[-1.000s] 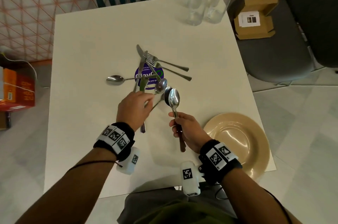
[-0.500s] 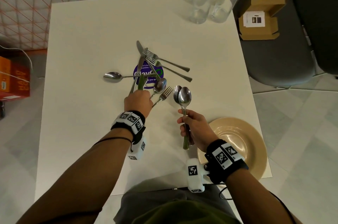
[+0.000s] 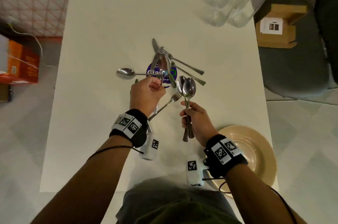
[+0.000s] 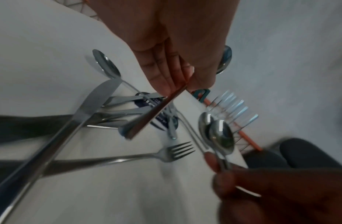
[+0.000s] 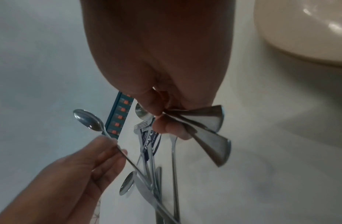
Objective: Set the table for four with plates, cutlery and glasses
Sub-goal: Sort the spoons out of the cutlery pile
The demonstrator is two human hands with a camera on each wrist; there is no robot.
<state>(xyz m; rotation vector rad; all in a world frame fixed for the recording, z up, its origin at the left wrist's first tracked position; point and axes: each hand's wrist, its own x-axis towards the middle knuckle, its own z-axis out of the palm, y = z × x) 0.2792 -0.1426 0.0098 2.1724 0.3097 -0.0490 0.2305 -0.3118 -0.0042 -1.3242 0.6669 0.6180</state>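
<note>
My right hand [image 3: 186, 108] grips two spoons [image 3: 188, 87] by their handles, bowls up, above the white table [image 3: 102, 40]; their flared handle ends [image 5: 210, 121] fan out below its fingers [image 5: 153, 106]. My left hand [image 3: 157, 86] pinches the handle of a third spoon [image 3: 165, 64], lifted over the cutlery pile [image 3: 182, 66]. In the left wrist view that handle [image 4: 153, 115] slants down from the fingertips [image 4: 166, 84]. A beige plate [image 3: 256, 157] lies at the near right corner. Several clear glasses [image 3: 232, 4] stand at the far right.
On the table, a fork [image 3: 172, 99] lies between my hands and a spoon [image 3: 126, 73] lies left of the pile. A knife [image 4: 80, 113] crosses the pile over a purple sticker [image 3: 151, 70]. A grey chair with a cardboard box [image 3: 276, 27] stands to the right.
My left hand has taken a spoon from the pile and raised it. The right hand has shifted slightly right, still holding its two spoons.
</note>
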